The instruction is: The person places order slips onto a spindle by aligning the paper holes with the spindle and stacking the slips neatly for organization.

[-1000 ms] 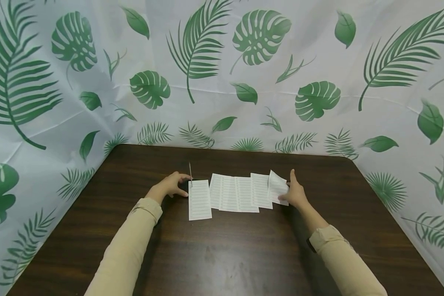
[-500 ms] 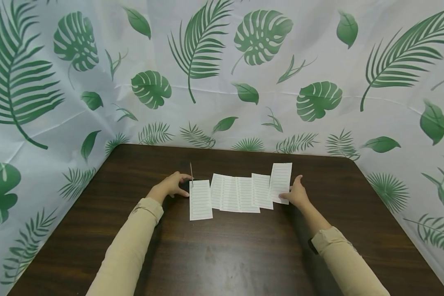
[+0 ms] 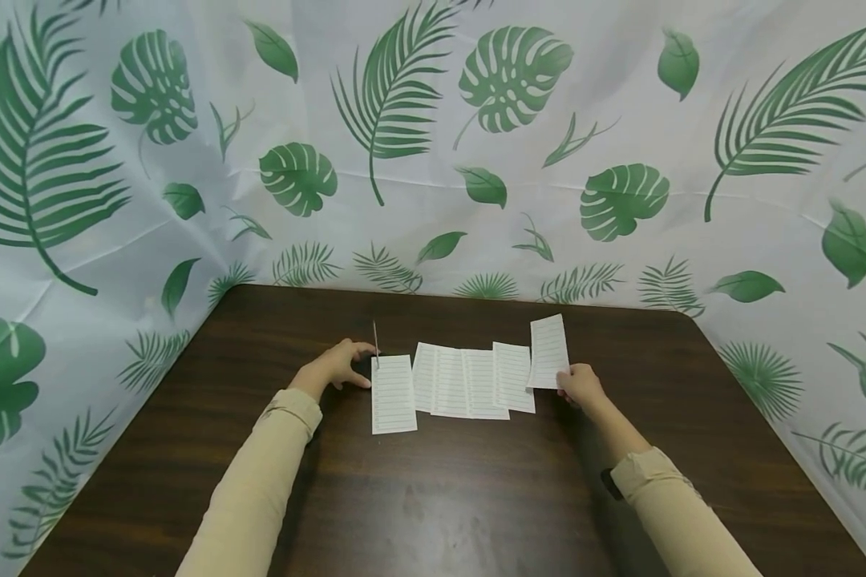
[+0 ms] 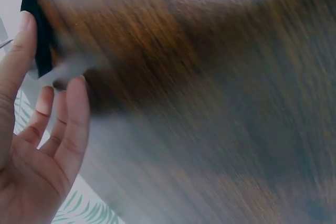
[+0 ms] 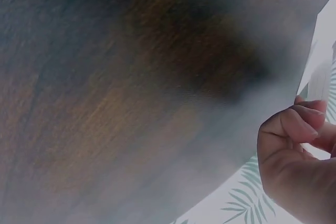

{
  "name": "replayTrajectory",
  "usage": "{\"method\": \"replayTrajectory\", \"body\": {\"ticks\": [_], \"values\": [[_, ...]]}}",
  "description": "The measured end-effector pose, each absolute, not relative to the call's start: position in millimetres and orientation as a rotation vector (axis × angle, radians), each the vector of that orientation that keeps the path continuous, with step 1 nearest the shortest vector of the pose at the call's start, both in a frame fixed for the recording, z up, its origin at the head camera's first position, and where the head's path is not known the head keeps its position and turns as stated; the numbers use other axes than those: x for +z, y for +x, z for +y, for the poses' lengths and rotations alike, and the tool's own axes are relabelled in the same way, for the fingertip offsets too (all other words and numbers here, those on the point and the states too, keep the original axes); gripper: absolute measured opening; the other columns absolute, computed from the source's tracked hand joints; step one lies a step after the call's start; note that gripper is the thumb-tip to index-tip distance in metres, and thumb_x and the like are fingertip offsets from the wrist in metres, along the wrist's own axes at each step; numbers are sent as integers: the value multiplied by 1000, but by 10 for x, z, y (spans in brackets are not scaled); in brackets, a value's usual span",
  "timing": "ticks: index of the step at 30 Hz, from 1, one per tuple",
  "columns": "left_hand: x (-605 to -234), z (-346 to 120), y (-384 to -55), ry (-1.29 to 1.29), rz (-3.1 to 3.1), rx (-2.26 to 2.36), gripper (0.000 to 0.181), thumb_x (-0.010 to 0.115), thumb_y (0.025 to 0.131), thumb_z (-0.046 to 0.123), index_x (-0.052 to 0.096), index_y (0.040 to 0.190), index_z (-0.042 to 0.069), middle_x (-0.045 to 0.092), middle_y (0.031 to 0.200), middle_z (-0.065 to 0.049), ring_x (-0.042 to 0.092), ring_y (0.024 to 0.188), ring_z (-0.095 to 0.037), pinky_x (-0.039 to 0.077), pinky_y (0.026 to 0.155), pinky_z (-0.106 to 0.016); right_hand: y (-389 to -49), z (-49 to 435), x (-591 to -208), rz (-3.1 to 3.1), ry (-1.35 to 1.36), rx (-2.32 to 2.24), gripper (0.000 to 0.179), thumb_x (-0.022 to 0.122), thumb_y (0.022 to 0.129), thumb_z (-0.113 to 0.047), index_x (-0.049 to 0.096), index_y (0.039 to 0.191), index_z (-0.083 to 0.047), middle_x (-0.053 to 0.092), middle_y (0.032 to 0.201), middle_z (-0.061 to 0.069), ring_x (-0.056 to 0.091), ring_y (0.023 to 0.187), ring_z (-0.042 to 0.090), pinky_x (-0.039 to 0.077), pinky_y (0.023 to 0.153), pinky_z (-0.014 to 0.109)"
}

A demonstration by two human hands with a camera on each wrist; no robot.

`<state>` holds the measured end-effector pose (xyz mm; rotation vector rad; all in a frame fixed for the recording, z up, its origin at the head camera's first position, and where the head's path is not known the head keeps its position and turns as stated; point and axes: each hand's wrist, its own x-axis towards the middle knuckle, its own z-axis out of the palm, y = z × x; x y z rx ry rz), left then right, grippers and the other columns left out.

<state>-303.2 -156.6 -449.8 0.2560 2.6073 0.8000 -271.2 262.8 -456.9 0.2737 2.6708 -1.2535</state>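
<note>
In the head view a row of white lined paper slips (image 3: 451,383) lies overlapping across the middle of the table. At its left end sits another lined slip (image 3: 394,394), with a thin stick-like object (image 3: 376,344) at its top left corner; its kind is unclear. Beside that slip's left edge is my left hand (image 3: 335,365), thumb and fingers spread apart; whether it touches the slip is hard to tell. My right hand (image 3: 581,385) pinches the lower right corner of a raised lined slip (image 3: 548,353) at the row's right end. The right wrist view shows curled fingers (image 5: 299,121) at the slip.
The dark brown wooden table (image 3: 433,505) reaches back to a white leaf-print curtain (image 3: 418,160), which also hangs along the left and right sides. Light reflects off the table's front part.
The rightmost slip, bent over a second ago, has been lifted and straightened, and now tilts left. My right hand's fingers have closed on its corner. The left hand holds nearly the same place.
</note>
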Motion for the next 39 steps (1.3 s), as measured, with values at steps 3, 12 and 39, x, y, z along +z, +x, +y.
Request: {"method": "replayTrajectory", "body": {"ticks": [3,12,39], "values": [[-4488,-1563,-3015,255,2610,784,68,76,79,12,44,139,16,40,129,-23,51,104,-35,58,62,-36,-2707,2594,-4552,2647,284,-1312,22,38,86,-5,53,85,12,48,53,-2,42,46,7,38,42,18],[-4477,-1566,-2964,305,2562,848,69,73,82,10,39,142,10,38,130,-26,50,110,-41,58,64,-38,-2665,2469,-4514,2618,235,-1456,27,40,88,-3,55,94,19,48,52,-4,43,46,5,39,43,17],[-4391,-1402,-2447,441,2995,1120,15,63,90,15,70,98,4,62,70,-3,42,54,-10,34,50,-21,-2295,2067,-4223,2463,23,-1607,31,44,96,-9,53,109,18,51,59,-4,44,51,7,38,48,19]]}}
